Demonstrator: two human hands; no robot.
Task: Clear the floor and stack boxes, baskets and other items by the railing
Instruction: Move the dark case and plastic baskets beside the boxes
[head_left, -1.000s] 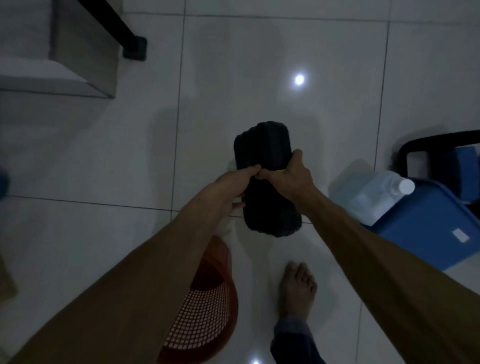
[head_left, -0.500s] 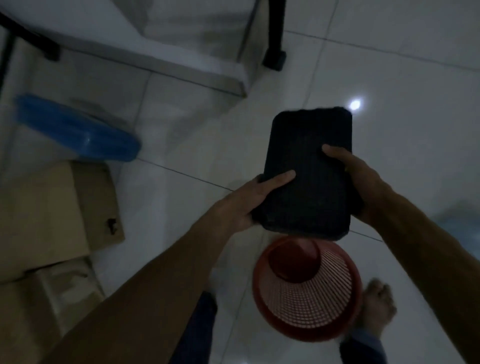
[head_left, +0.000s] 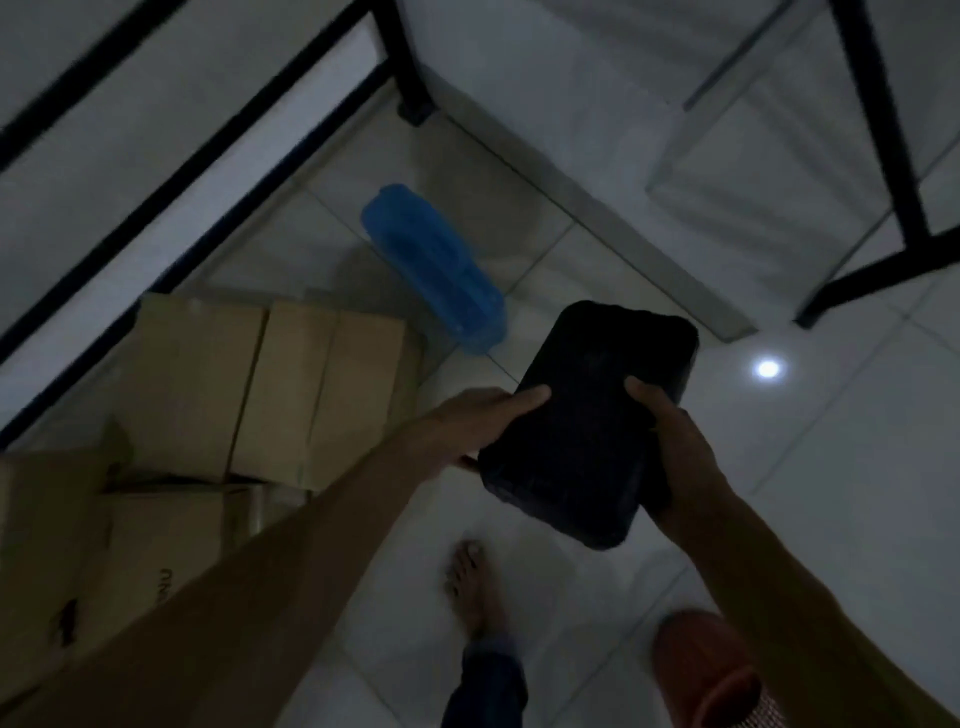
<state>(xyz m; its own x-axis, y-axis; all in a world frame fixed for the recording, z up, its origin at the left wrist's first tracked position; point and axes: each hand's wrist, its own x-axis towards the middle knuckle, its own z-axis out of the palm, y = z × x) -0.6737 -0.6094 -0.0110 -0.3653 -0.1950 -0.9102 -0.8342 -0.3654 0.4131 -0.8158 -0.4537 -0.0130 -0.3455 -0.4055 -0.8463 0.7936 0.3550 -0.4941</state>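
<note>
Swung leftward since before, toward brown cardboard boxes (head_left: 270, 395) under black metal railing (head_left: 171, 171). Black rectangular plastic basket (head_left: 587, 421) held mid-air between left hand (head_left: 483, 421) and right hand (head_left: 670, 441), fingers (head_left: 530, 397) gripping long sides. Seems light, stiff, maybe slippery.

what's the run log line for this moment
left hand: grips black basket | right hand: grips it | basket: off floor | cardboard boxes: left
</note>
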